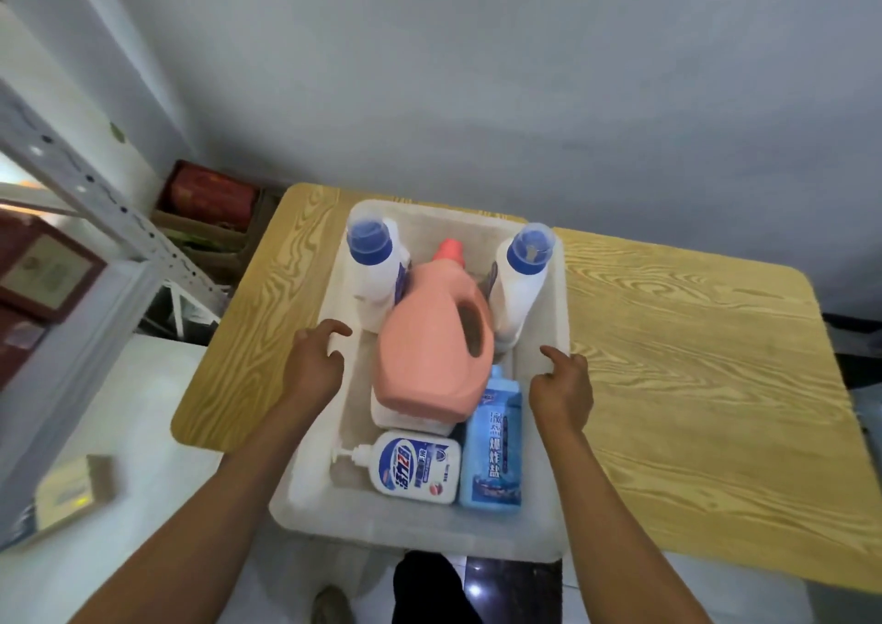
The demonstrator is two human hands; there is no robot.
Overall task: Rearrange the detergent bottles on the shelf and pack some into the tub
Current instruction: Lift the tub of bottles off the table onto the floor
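Tub (329,511): a translucent white plastic tub sits on a wooden table, its near end hanging past the table's near edge.
Left hand (312,361): at the tub's left rim, fingers curled over the edge and gripping it.
Right hand (563,384): at the tub's right rim, fingers curled on the edge and gripping it.
Pink jug (429,356): a large pink detergent jug with a pink cap and a handle hole lies in the middle of the tub, cap pointing to the far end, resting on top of a white bottle (405,420) that is mostly hidden.
White bottles: 2 stand upright in the far corners, each with a blue cap, 1 at far left (377,265) and 1 at far right (522,275).
Pump bottle (415,468): white with a blue label, lying on its side at the near end, pump pointing left.
Blue bottle (494,447): light blue, lying lengthwise just right of the pump bottle, touching it.
Table (692,384): light wood grain, against a grey wall.
Shelf (71,174): a white metal frame at far left.
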